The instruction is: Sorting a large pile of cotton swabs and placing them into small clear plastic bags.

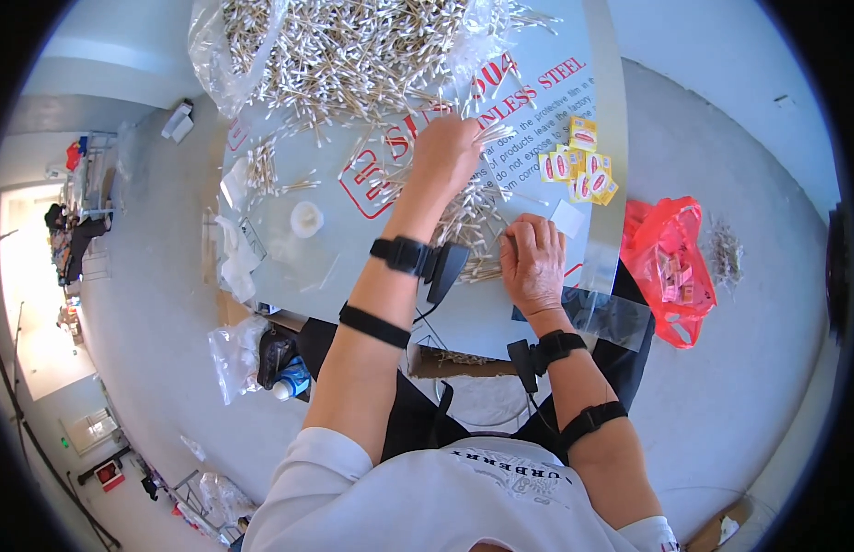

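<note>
A loose heap of cotton swabs (353, 55) lies at the far side of the table. At its near edge my left hand (448, 152) is closed, with a few swabs (496, 135) sticking out to its right; its fingertips are hidden. Nearer to me is a smaller pile of swabs (465, 225), partly behind my left forearm. Just right of that pile my right hand (534, 258) rests low over the table, fingers curled and close together; what they hold, if anything, is hidden. A small white card (568, 219) lies beside its fingertips.
Yellow printed packets (588, 175) lie at the table's right. Clear plastic (211, 41) edges the large heap. At left are a small swab cluster (263, 170), a round white container (306, 219) and crumpled white plastic (236, 262). A red bag (670, 267) is right of the table.
</note>
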Demonstrator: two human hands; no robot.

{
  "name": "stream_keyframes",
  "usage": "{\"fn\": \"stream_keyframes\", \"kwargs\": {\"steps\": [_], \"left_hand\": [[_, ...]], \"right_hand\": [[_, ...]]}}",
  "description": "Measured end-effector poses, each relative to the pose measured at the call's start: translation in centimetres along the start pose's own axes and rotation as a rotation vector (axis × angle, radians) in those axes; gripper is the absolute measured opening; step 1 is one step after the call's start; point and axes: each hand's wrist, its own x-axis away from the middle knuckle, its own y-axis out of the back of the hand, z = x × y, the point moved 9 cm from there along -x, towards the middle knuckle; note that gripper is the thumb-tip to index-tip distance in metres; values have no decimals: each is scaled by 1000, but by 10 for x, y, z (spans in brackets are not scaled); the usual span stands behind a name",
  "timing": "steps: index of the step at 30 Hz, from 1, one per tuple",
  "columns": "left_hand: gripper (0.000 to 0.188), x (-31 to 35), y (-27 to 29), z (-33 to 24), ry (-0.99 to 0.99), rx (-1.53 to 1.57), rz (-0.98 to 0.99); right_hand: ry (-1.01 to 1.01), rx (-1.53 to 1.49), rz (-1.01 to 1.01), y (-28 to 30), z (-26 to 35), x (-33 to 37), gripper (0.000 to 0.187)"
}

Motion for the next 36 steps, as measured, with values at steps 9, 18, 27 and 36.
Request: {"fn": "stream_keyframes", "kwargs": {"steps": [9, 18, 27, 36], "left_hand": [[39, 3, 70, 76, 186, 149, -209], [43, -53, 72, 126, 296, -102, -395], [15, -1, 94, 122, 410, 906, -393], [24, 42, 90, 123, 540, 652, -224]], "right_hand": [[11, -3, 17, 4, 3, 0, 15], [7, 8, 31, 1, 1, 1, 14], [15, 15, 21, 1, -1, 1, 13], [10, -16, 14, 1, 1, 2, 13]]}}
